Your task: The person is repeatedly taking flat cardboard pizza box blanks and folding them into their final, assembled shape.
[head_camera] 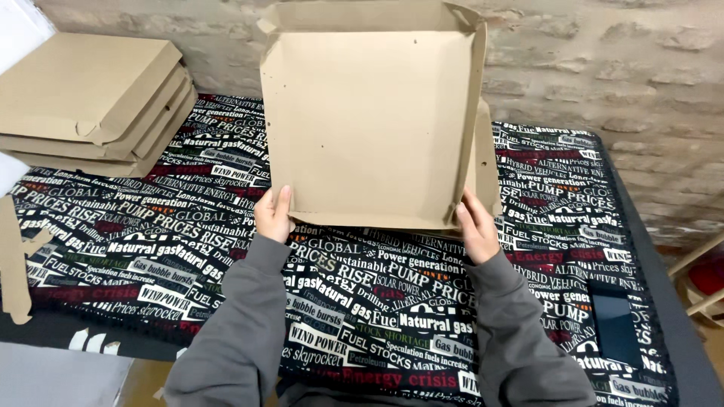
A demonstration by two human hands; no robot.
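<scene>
I hold a flat brown cardboard box, partly folded, upright above the table with its inside facing me. Its side flaps are bent up at the top and right. My left hand grips its lower left corner. My right hand grips its lower right corner, fingers along the folded side flap. Both arms wear grey sleeves.
A stack of closed brown cardboard boxes sits at the far left of the table. The table has a black cloth printed with white words. A dark phone lies at the right. A cardboard scrap lies at the left edge. Behind is a brick wall.
</scene>
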